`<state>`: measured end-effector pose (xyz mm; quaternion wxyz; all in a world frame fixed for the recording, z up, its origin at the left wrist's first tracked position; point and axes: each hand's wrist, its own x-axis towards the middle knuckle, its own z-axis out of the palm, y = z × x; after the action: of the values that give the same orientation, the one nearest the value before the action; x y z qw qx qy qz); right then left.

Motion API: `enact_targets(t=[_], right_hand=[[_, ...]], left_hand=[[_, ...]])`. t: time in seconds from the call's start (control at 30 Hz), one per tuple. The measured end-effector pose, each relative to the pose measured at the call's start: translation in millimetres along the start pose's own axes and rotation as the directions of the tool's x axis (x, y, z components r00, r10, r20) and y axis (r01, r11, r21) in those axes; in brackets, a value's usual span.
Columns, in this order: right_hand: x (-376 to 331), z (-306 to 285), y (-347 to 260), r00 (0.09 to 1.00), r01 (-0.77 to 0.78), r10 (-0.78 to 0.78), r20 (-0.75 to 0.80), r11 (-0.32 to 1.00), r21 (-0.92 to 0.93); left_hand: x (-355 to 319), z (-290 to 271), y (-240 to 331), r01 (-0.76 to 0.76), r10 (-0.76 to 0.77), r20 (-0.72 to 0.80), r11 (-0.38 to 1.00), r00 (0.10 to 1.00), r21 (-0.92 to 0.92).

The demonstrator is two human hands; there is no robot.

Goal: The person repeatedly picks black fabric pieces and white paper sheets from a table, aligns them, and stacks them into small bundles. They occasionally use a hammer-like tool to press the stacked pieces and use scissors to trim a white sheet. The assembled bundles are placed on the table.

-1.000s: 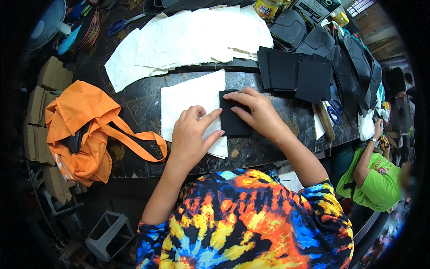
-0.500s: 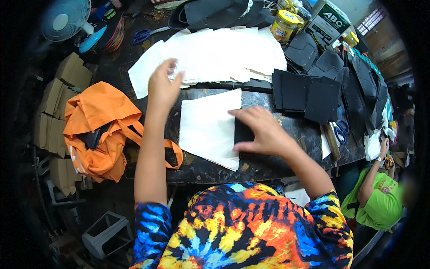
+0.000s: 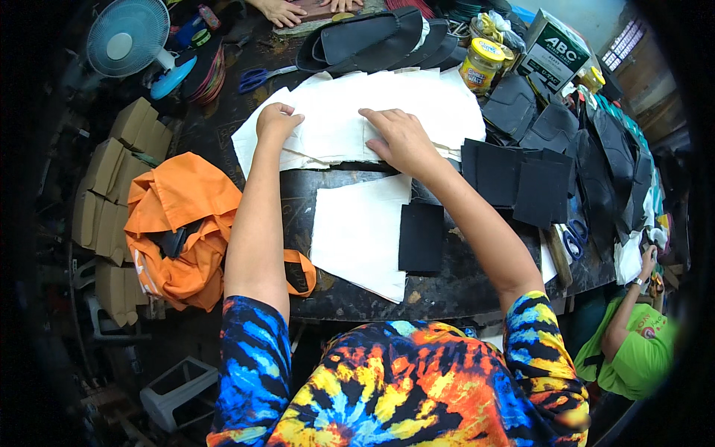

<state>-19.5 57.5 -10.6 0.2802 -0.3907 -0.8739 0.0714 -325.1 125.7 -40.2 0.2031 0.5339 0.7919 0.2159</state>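
Over on the left, a bright orange cloth bag (image 3: 182, 195) slumps by the edge of the dark, scuffed surface (image 3: 471, 277), its strap (image 3: 302, 273) trailing across it. Brown cardboard boxes (image 3: 123, 223) are piled beyond, and a grey plastic stool (image 3: 177, 393) sits below. A fan (image 3: 128, 37) with a blue base stands at the far left corner. Across from me, I see a yellow-lidded jar (image 3: 481, 67) near a green-and-white box (image 3: 551, 54). Blue-handled scissors (image 3: 257, 78) lie at the back; off right, someone in a lime-green shirt (image 3: 640, 344) wears a wristband.

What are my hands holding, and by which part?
Can't tell if anything's held: the left hand and right hand are both over the white cloths.
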Motion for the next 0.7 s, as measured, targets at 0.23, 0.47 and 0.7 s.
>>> enact_targets(t=[0.23, 0.47, 0.7], right_hand=[[-4.7, 5.1, 7.7, 1.000, -0.013, 0.014, -0.015, 0.999, 0.044], [-0.5, 0.7, 12.3, 1.000, 0.004, -0.001, -0.022, 0.992, 0.127], [13.0, 13.1, 34.1, 0.938, -0.310, 0.346, 0.027, 0.798, 0.516]], left_hand=[[2.2, -37.0, -0.7, -0.238, 0.137, -0.253, 0.870, 0.958, -0.431], [-120.1, -167.6, 76.0, -0.706, 0.713, -0.137, 0.612, 0.687, -0.357], [-259.1, -186.7, 132.2, -0.656, 0.790, 0.040, 0.534, 0.611, -0.533]])
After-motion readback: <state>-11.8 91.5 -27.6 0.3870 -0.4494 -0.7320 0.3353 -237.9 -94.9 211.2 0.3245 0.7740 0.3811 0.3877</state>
